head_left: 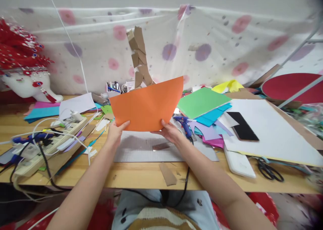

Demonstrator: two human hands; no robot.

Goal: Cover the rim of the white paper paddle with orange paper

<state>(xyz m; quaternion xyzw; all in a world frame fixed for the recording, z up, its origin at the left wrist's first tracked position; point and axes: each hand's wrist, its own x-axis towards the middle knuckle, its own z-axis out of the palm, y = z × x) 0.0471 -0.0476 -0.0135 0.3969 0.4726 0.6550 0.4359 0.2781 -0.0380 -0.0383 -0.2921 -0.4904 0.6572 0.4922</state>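
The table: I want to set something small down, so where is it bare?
The table shows bare wood at its front, between the left forearm and the brown scrap, and a smaller patch left of that forearm, towards the power strip. It is crowded around the strip with cables, and at right with coloured paper, phone and scissors.

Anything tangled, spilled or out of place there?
Yes: white and black cables lie tangled over the power strip on the left, looking untidy. A cardboard scrap lies loose near the front of the table, off the grey board. The orange sheet, held by the left hand and right hand, shows no tear.
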